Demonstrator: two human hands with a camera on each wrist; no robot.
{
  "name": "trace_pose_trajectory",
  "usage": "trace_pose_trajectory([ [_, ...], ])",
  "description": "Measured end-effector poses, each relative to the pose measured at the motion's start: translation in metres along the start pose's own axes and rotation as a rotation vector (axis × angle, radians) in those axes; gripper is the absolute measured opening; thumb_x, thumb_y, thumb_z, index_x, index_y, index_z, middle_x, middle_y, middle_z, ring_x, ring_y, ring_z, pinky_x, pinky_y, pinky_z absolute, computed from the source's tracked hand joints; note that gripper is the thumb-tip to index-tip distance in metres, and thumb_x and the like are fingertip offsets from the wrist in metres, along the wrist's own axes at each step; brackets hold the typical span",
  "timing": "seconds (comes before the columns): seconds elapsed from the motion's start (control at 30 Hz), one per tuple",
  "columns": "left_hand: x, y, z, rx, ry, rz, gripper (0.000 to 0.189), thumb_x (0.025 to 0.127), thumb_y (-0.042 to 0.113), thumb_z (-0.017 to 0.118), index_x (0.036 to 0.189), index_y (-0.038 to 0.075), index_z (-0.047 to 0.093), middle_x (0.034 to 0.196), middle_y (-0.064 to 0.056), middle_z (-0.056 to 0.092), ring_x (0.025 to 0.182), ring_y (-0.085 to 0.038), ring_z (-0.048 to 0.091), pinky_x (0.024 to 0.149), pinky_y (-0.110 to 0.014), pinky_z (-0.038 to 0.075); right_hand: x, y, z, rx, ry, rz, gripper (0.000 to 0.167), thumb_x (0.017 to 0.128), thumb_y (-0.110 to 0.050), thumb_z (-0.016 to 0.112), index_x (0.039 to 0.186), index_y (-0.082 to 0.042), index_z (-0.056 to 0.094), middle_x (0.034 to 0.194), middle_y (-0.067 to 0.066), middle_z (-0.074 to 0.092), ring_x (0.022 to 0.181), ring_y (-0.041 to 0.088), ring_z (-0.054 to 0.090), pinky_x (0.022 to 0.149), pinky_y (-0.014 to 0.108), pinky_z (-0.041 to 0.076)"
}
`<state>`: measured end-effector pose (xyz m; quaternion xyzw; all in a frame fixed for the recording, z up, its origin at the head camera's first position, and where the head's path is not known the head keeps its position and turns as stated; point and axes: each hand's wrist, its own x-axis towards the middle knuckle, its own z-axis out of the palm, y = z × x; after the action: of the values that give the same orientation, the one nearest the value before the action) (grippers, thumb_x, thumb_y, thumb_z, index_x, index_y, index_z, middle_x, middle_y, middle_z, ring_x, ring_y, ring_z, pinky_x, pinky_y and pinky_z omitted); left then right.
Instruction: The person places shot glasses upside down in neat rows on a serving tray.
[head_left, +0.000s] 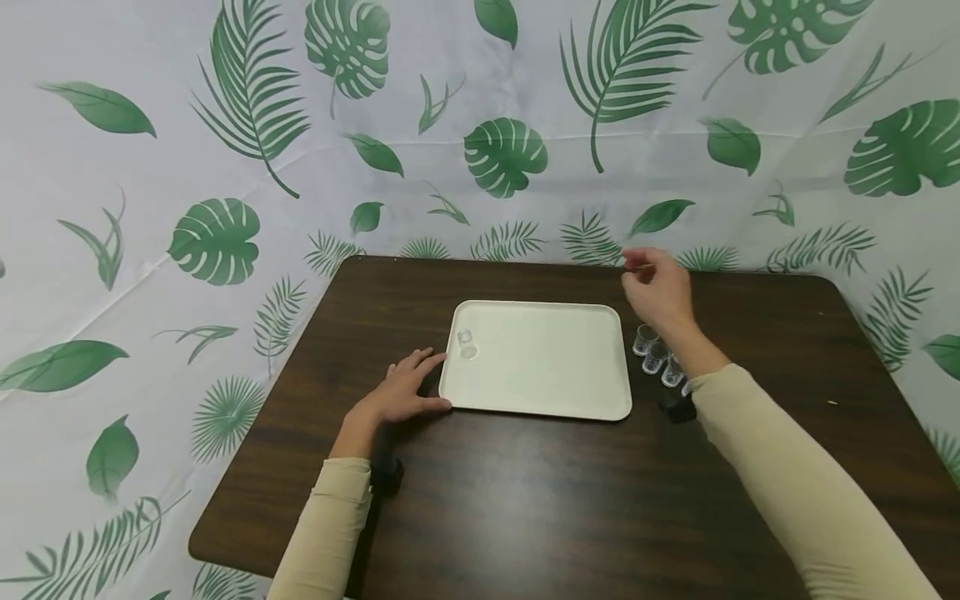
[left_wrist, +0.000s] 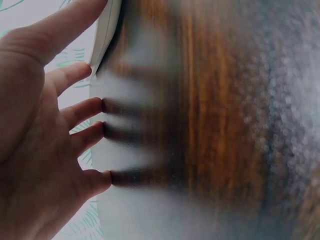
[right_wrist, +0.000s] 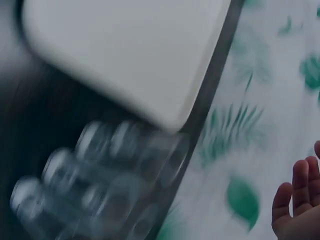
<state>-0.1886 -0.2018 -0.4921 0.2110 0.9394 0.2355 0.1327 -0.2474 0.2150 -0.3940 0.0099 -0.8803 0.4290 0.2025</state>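
A cream rectangular tray point(head_left: 540, 358) lies on the dark wooden table. Near its left edge stands a small clear glass point(head_left: 465, 337). My left hand point(head_left: 405, 387) is spread beside the tray's left side, thumb and index finger at the rim. In the left wrist view the other fingertips point(left_wrist: 102, 130) rest on the tabletop. Beyond the tray's right side, my right hand point(head_left: 660, 287) is raised over the table with its fingers loosely bent and nothing in them. Several clear glasses point(head_left: 655, 358) stand in a row below it, partly hidden by the forearm and blurred in the right wrist view.
The dark wooden table point(head_left: 510, 500) has rounded corners. Behind it hangs a white cloth point(head_left: 420, 192) printed with green leaves, meeting the table's far edge. A tiny pale scrap point(head_left: 832, 402) lies on the table at the right.
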Motion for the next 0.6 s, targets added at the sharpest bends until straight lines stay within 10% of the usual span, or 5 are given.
trace_pose_trajectory([
  [0.23, 0.000, 0.001, 0.001, -0.009, -0.011, -0.002, 0.091, 0.084, 0.053, 0.072, 0.156, 0.018, 0.030, 0.159, -0.017, 0.021, 0.146, -0.041, 0.015, 0.109, -0.068, 0.010, -0.006, 0.068, -0.064, -0.085, -0.031, 0.160, 0.039, 0.088, -0.002, 0.045, 0.121, -0.001, 0.065, 0.113, 0.017, 0.063, 0.084, 0.011, 0.051, 0.070, 0.024, 0.038],
  [0.6, 0.004, -0.003, 0.000, 0.000, 0.001, 0.008, 0.091, 0.084, 0.053, 0.072, 0.156, 0.019, 0.029, 0.159, -0.018, 0.022, 0.145, -0.042, 0.017, 0.108, -0.070, 0.010, -0.034, 0.147, -0.096, -0.103, -0.474, 0.277, 0.049, 0.096, -0.012, 0.062, 0.139, 0.005, 0.048, 0.130, 0.031, 0.050, 0.114, 0.040, 0.047, 0.084, 0.045, 0.044],
])
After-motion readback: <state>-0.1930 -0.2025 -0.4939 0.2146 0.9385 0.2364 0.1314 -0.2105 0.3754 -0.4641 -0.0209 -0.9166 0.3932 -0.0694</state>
